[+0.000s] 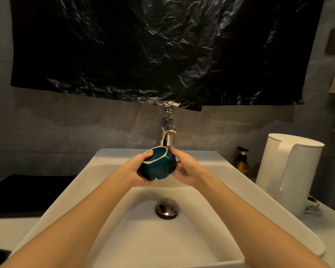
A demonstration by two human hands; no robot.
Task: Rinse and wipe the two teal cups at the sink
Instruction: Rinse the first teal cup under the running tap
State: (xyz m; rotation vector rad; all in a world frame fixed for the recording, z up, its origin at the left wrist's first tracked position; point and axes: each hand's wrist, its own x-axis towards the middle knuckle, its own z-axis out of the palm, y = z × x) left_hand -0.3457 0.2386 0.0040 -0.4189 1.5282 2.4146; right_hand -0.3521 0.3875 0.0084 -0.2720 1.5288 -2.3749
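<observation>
So, fingers of left hand (136,170) and right hand (187,171) both wrap the teal cup (160,165); I'd angle its mouth under the tap (167,133), rotating slowly.

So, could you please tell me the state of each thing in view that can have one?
Teal cup: tilted, held below the faucet spout.
Left hand: grips the cup's left side.
Right hand: grips the cup's right side.
Faucet: flow hidden behind the cup.
Sink: basin looks wet near the drain.
White kettle: upright, lid shut.
Pump bottle: upright.
</observation>
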